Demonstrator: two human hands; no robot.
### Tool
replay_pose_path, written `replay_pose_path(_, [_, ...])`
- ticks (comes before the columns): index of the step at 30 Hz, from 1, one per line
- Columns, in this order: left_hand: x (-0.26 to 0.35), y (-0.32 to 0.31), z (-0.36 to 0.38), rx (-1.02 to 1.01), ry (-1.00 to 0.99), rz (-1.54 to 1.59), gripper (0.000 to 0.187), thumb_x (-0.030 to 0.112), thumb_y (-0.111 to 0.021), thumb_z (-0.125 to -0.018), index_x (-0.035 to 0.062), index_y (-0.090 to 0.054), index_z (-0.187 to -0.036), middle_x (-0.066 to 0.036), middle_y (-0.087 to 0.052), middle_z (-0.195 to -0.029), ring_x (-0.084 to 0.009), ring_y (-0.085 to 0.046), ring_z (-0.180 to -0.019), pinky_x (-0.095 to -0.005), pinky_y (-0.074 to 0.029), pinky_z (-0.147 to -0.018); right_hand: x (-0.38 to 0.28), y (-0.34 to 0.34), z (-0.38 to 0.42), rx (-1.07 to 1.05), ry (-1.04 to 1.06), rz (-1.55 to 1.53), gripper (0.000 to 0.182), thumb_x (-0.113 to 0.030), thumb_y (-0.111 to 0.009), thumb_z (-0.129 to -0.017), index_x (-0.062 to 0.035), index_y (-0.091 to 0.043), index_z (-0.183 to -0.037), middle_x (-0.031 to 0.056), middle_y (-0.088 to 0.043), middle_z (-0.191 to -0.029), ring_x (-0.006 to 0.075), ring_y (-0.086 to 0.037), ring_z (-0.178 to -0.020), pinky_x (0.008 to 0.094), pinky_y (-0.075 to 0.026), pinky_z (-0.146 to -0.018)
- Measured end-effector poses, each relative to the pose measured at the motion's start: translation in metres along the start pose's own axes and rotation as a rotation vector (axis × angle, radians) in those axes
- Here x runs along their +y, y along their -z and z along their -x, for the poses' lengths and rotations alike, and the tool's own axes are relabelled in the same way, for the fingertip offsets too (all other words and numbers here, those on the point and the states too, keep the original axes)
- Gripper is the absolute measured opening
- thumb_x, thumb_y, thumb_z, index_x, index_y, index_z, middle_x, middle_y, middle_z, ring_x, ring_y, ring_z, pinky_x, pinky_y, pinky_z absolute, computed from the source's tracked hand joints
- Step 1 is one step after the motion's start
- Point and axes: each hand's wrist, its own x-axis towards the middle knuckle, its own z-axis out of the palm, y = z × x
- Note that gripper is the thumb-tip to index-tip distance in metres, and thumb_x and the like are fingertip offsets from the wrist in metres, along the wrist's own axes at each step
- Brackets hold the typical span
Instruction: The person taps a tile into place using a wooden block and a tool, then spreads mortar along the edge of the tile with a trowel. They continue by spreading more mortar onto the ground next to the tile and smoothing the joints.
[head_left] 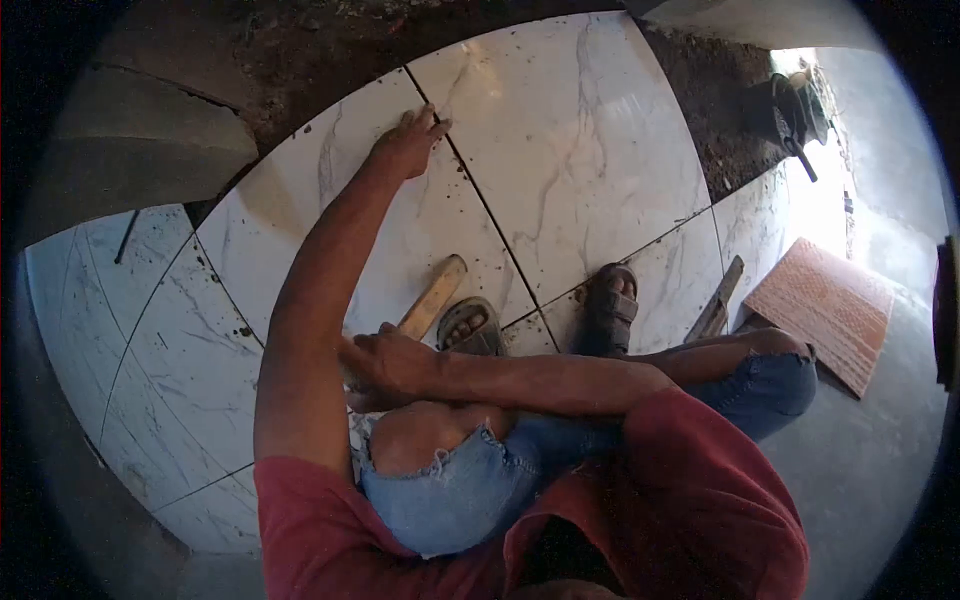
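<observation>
My left hand reaches forward over a white marble-look floor tile. Its fingers are spread, with the tips at the dark joint beside a second large tile. My right hand is closed around a flat, light-coloured piece of wood, low in front of my knee. The wood's far end points forward, close to my sandalled left foot; its near end is hidden by the hand. Small dark crumbs lie along the joint and on the tiles.
Bare dark soil borders the tiles at the front. A reddish ribbed tile lies at the right, beside a grey strip. Dark objects with a handle stand at the upper right. My other sandalled foot rests on the tiles.
</observation>
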Motion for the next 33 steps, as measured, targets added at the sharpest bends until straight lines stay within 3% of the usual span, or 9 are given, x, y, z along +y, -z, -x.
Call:
replay_pose_path(2, [-0.004, 0.002, -0.003, 0.03, -0.012, 0.027, 0.069, -0.003, -0.045, -0.084, 0.0294, -0.028, -0.142, -0.009, -0.012, -0.152, -0.0346, -0.028, -0.134, -0.0434, -0.039, -0.103, 0.007, 0.016, -0.007, -0.21, -0.269, 0.098, 0.069, -0.025, -0.066, -0.07, -0.0007, -0.033, -0.125, 0.0205, -0.061, -0.083, 0.0387, -0.062, -0.077, 0.0489, -0.046, -0.071])
replay_pose_path(3, [-0.004, 0.002, -0.003, 0.025, 0.006, 0.029, 0.069, -0.003, -0.045, -0.084, 0.0301, -0.028, -0.142, -0.008, -0.012, -0.152, -0.0349, -0.028, -0.134, -0.0436, -0.039, -0.103, 0.026, 0.023, -0.001, 0.001, -0.254, 0.042, 0.069, -0.025, -0.067, -0.069, -0.0009, -0.034, -0.124, 0.0221, -0.06, -0.087, 0.0396, -0.062, -0.078, 0.0486, -0.047, -0.069])
replay_pose_path(6, [-0.006, 0.002, -0.007, 0.043, 0.023, 0.005, 0.07, -0.003, -0.045, -0.083, 0.0309, -0.029, -0.142, -0.008, -0.012, -0.152, -0.0352, -0.029, -0.133, -0.044, -0.039, -0.102, 0.025, 0.013, -0.003, 0.094, -0.197, 0.036, 0.069, -0.025, -0.067, -0.068, -0.0014, -0.033, -0.124, 0.022, -0.06, -0.086, 0.0403, -0.061, -0.076, 0.0484, -0.048, -0.068])
replay_pose_path(8, [-0.008, -0.007, -0.01, 0.042, 0.008, 0.001, 0.07, -0.004, -0.045, -0.083, 0.0312, -0.029, -0.142, -0.008, -0.013, -0.152, -0.0353, -0.029, -0.133, -0.0441, -0.039, -0.102, 0.007, 0.006, 0.001, -0.117, -0.121, 0.002, 0.07, -0.029, -0.068, -0.069, -0.0028, -0.034, -0.125, 0.0199, -0.061, -0.086, 0.0386, -0.062, -0.078, 0.0493, -0.045, -0.075])
replay_pose_path(17, [-0.01, -0.007, -0.011, 0.058, -0.002, -0.028, 0.08, -0.009, -0.044, -0.079, 0.0333, -0.023, -0.143, -0.007, -0.011, -0.152, -0.0352, -0.027, -0.134, -0.0416, -0.041, -0.101, 0.006, -0.015, 0.02, -0.096, -0.049, 0.007, 0.072, -0.029, -0.068, -0.07, -0.0044, -0.031, -0.126, 0.0187, -0.062, -0.087, 0.0385, -0.062, -0.077, 0.0484, -0.044, -0.079])
replay_pose_path(21, [-0.007, 0.0, -0.009, 0.029, 0.024, -0.013, 0.081, -0.01, -0.044, -0.078, 0.0335, -0.023, -0.143, -0.005, -0.01, -0.153, -0.0348, -0.025, -0.135, -0.0412, -0.041, -0.101, 0.029, 0.012, 0.013, 0.027, -0.205, -0.026, 0.07, -0.027, -0.067, -0.07, -0.0059, -0.03, -0.125, 0.0214, -0.061, -0.083, 0.0413, -0.061, -0.076, 0.0486, -0.046, -0.076])
replay_pose_path(28, [-0.001, 0.007, 0.0, 0.043, 0.068, -0.009, 0.083, -0.012, -0.044, -0.075, 0.033, -0.027, -0.142, -0.003, -0.012, -0.153, -0.0293, -0.028, -0.135, -0.0397, -0.041, -0.102, 0.021, 0.059, 0.02, -0.007, -0.093, -0.088, 0.067, -0.024, -0.065, -0.072, -0.0025, -0.03, -0.125, 0.0216, -0.062, -0.083, 0.0389, -0.063, -0.075, 0.0489, -0.047, -0.076])
replay_pose_path(30, [-0.005, 0.013, -0.001, 0.018, 0.085, -0.034, 0.083, -0.013, -0.044, -0.074, 0.0326, -0.028, -0.142, -0.003, -0.013, -0.152, -0.0278, -0.028, -0.135, -0.0393, -0.041, -0.101, 0.004, 0.108, 0.002, -0.236, -0.425, -0.43, 0.065, -0.022, -0.062, -0.073, -0.0013, -0.031, -0.126, 0.0233, -0.062, -0.087, 0.0346, -0.064, -0.074, 0.0454, -0.049, -0.075])
replay_pose_path(33, [-0.015, 0.019, 0.001, -0.053, -0.01, 0.107, 0.081, -0.009, -0.044, -0.072, 0.0281, -0.03, -0.142, -0.001, -0.012, -0.153, -0.0259, -0.024, -0.137, -0.0452, -0.037, -0.104, 0.038, 0.14, 0.022, -0.213, -0.111, -0.222, 0.069, -0.017, -0.057, -0.076, -0.0052, -0.025, -0.135, 0.0194, -0.062, -0.079, 0.028, -0.064, -0.062, 0.0362, -0.051, -0.063])
